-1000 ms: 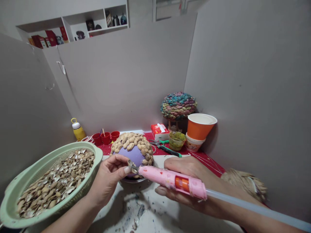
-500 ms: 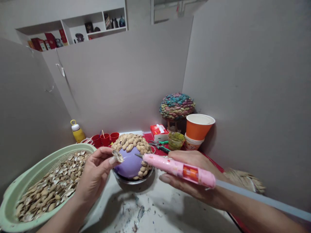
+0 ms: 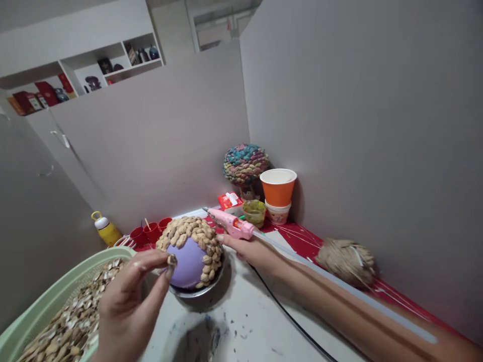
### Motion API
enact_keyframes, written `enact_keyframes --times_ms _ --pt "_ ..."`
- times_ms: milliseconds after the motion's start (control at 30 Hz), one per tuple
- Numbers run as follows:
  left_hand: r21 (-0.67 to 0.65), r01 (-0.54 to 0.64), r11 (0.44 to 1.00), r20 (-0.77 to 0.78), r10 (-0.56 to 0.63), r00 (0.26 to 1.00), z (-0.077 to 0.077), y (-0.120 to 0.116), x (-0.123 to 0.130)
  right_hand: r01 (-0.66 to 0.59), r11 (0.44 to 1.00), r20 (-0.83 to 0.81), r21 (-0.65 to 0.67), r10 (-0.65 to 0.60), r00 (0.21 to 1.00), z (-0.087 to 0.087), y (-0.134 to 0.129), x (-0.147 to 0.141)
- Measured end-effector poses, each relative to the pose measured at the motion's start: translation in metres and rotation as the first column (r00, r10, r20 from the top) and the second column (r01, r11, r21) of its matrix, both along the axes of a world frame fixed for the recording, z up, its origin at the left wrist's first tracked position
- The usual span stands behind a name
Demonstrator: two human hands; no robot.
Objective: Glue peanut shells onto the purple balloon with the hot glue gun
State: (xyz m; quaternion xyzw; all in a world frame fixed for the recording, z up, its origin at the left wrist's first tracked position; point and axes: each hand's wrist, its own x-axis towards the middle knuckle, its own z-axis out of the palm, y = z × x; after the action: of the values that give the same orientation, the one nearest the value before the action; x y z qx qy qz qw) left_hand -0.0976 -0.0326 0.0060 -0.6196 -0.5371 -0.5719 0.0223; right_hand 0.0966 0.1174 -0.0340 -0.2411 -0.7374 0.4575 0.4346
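Between the thumb and fingers of my left hand [image 3: 130,296] is a peanut shell [image 3: 172,260], just in front of a purple balloon [image 3: 187,262]. Peanut shells [image 3: 192,230] cover the balloon's top and right side, and it rests in a metal bowl [image 3: 196,291]. My right hand [image 3: 251,251] is wrapped round a pink glue gun [image 3: 230,222], beyond the balloon's right side, its nozzle pointing up and left. A long clear glue stick [image 3: 339,286] runs out of its back over my forearm.
A green basket [image 3: 11,329] of shells stands at the left. Behind are a yellow bottle [image 3: 107,231], red cups [image 3: 151,232], a colourful shell-covered tree [image 3: 245,163], orange paper bowls [image 3: 278,188] and a green tub [image 3: 254,213]. Twine [image 3: 345,261] lies right; a black cable [image 3: 290,317] crosses the table.
The view has swung to the right. My right hand has moved the glue gun away from the shell, to beyond the balloon. My left hand still holds the shell, now turned differently.
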Motion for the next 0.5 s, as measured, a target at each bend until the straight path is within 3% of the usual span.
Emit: enact_keyframes --times_ms 100,233,333,500 --pt "0.085 0.027 0.996 -0.343 0.004 0.939 0.007 0.008 0.005 0.064 0.995 -0.050 -0.074 -0.068 0.996 -0.007 0.002 -0.003" --pt "0.046 0.052 0.998 -0.620 -0.012 0.785 0.012 0.021 0.005 0.141 0.984 -0.048 -0.112 -0.147 0.988 -0.012 0.002 -0.005" --pt "0.017 0.002 1.000 -0.687 0.011 0.726 0.015 0.031 0.004 0.159 0.979 -0.053 -0.129 -0.167 0.984 -0.013 0.002 -0.006" --pt "-0.125 -0.136 0.983 -0.683 0.014 0.731 0.020 0.046 0.011 0.175 0.977 -0.067 -0.119 -0.184 0.981 -0.010 -0.001 -0.003"
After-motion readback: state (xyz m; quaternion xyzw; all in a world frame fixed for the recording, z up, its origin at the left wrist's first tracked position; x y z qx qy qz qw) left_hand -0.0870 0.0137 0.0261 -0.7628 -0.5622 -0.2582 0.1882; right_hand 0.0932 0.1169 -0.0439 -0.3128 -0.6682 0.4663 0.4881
